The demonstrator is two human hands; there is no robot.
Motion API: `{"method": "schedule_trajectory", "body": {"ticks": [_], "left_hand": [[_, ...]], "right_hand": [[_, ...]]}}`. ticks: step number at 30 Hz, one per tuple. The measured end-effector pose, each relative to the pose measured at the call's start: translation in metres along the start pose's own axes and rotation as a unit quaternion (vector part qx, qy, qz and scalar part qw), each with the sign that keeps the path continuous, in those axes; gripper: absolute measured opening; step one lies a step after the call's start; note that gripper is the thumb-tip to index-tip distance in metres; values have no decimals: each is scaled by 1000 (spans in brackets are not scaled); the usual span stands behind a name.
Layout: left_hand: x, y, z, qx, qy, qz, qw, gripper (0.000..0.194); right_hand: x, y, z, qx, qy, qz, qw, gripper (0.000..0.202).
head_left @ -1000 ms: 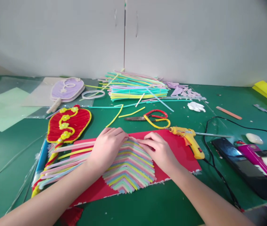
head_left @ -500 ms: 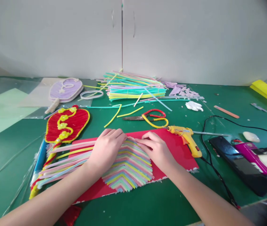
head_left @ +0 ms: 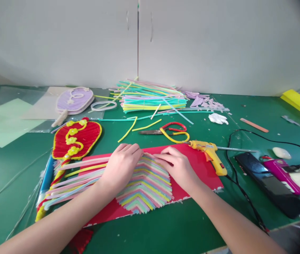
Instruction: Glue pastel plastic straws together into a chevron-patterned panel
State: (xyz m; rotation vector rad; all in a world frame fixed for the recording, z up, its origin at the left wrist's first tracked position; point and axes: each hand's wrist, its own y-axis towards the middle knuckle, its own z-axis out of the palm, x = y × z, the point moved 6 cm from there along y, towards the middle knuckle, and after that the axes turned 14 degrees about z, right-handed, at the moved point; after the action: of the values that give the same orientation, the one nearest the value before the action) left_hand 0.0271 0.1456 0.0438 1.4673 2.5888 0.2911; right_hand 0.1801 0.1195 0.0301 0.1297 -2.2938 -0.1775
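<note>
on red sheet (head_left: 197, 169), a striped panel (head_left: 146, 183) in pastel chevrons

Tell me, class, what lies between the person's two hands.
Between the left hand and right hand, the head view shows the chevron of pastel strips, lying on the red sheet.

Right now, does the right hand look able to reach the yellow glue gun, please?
Probably yes: the glue gun lies near the right hand, with only red sheet between, though that hand is at the striped piece.
</note>
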Motion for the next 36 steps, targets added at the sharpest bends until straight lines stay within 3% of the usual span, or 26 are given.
{"method": "schedule_trajectory", "body": {"ticks": [7, 16, 20, 26, 36], "left_hand": [[1, -4, 2, -20, 5, -4, 1000, 19], [2, -5, -1, -27, 21, 1, 999, 19], [-25, -9, -11, -71, 131, 19, 989, 31], [-69, -21, 0, -31, 158, -30, 986, 64], [-68, -19, 6, -13, 116, -29, 993, 63]], "right_hand": [[-17, 7, -24, 36, 11, 82, 996, 10], [-9, 5, -15, 72, 29, 79, 994, 6], [-10, 4, -16, 66, 25, 83, 994, 6], [-13, 3, -17, 66, 2, 94, 993, 8], [-13, 3, -16, 52, -12, 80, 995, 11]]}}
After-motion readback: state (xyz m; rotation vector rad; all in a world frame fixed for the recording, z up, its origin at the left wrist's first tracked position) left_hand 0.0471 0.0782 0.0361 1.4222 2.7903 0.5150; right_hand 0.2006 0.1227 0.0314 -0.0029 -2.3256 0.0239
